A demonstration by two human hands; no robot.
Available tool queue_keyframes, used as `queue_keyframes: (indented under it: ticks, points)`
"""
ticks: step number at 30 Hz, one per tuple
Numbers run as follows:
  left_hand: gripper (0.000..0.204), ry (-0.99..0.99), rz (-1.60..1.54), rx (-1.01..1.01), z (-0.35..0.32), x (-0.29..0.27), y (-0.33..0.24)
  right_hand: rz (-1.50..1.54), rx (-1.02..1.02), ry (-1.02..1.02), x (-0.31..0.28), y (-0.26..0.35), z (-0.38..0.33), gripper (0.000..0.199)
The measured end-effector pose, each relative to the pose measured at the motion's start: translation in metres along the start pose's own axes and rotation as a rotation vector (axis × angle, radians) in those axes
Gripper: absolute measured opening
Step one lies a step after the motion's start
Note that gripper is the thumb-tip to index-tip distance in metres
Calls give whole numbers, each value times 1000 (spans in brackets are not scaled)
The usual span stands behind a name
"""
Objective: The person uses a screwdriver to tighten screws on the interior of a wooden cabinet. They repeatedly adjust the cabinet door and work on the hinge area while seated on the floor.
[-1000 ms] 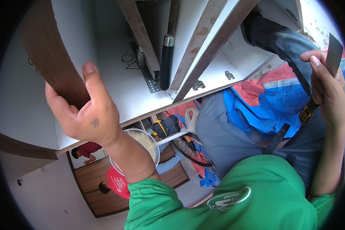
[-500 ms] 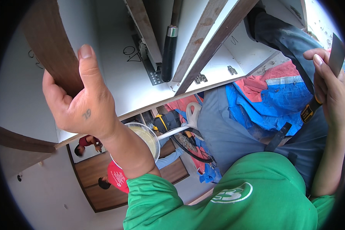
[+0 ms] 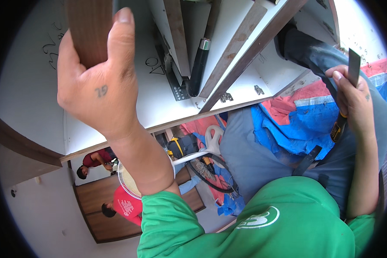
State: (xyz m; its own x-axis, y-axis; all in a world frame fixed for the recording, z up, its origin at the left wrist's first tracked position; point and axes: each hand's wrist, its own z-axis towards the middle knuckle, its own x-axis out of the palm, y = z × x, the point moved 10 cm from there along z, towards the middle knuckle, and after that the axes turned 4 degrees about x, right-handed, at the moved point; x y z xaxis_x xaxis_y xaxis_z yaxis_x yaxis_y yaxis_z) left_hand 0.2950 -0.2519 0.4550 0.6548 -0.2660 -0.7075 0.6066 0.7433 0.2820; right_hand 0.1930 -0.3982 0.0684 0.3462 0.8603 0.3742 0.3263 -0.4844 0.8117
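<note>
Fingers of my left hand (image 3: 99, 86) are wrapped over the edge of a dark brown wooden panel (image 3: 84, 28), thumb running up its near face and the other fingers hidden behind it, so the hand is clamped on that board near the top left of the view. The panel stands against a white cabinet body (image 3: 129, 103) with a raw wood edge along its lower rim. Inside the cabinet I can see white dividers with brown edging (image 3: 241, 47), a metal drawer slide (image 3: 170, 79) and a black cylinder with a silver collar (image 3: 199, 69) lying between two dividers, well apart from my left hand. Two small metal brackets (image 3: 225, 97) sit on the white surface to the right of the cylinder. My right hand (image 3: 352, 101) is over at the right edge, closed around a flat tool with a black and yellow handle (image 3: 339, 127); its thin dark blade (image 3: 354, 64) sticks up above my fingers. That hand is far from the panel, with the cabinet between them. Below it lie a grey cloth (image 3: 253, 155) and a crumpled blue and red tarp (image 3: 296, 124). Past my left forearm a white standing fan (image 3: 127, 182) shows, and near it two other people, one in a red shirt (image 3: 127, 206) and one in a dark red shirt (image 3: 96, 159), beside a brown wooden cabinet (image 3: 103, 210). My sleeves and chest are in a green shirt (image 3: 262, 223).
</note>
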Motion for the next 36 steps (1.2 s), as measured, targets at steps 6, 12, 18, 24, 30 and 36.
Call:
queue_keyframes:
  ticks: [6,12,18,24,30,36]
  points:
    - [43,20,90,-4,15,2,-17,-36,17,15,10,-11,5,18]
    - [41,92,15,114,41,9,-46,-116,26,-3,20,-24,12,17]
    - [47,1,137,241,35,9,-44,-144,46,-20,22,-37,18,16]
    - [65,69,55,430,29,0,-44,-191,84,-37,18,-44,21,14]
    - [68,152,32,330,28,10,-35,-190,81,6,23,-44,22,13]
    - [57,12,115,353,26,7,-41,-205,103,17,23,-46,22,14]
